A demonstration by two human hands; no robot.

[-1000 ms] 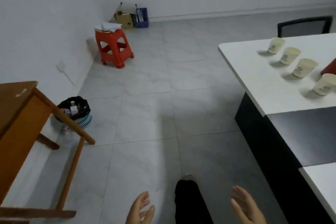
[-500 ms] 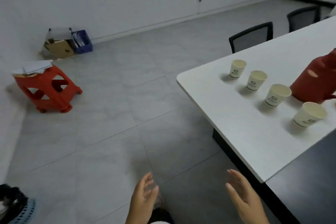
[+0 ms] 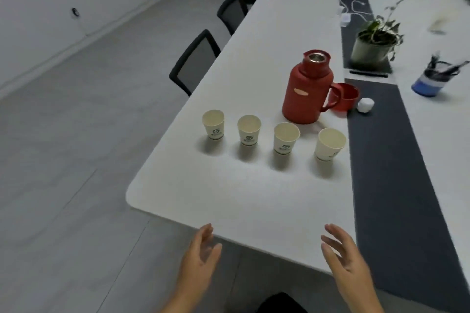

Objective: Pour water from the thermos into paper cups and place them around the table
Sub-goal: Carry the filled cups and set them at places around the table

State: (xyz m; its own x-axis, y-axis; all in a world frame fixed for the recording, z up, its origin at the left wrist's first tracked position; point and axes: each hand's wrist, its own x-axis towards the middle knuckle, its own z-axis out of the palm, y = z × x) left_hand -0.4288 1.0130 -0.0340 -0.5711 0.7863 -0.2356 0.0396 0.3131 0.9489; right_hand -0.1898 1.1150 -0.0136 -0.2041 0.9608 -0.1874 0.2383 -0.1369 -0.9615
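In the head view, the red plastic thermos (image 3: 307, 89) stands upright and uncapped on the long white table (image 3: 244, 193), just behind a row of four empty paper cups (image 3: 286, 138). Both hands are relaxed and hold nothing at the near table edge. The thermos lies ahead, its handle turned right, so I judge the right hand (image 3: 348, 265) nearer than the left hand (image 3: 201, 259).

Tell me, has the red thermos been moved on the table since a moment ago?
No. The thermos stands behind the row of paper cups, near the same two right-hand cups as before; only the camera turned.

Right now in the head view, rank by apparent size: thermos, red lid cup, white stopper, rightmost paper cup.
1. thermos
2. red lid cup and rightmost paper cup: look alike, lid partly hidden, unranked
3. white stopper
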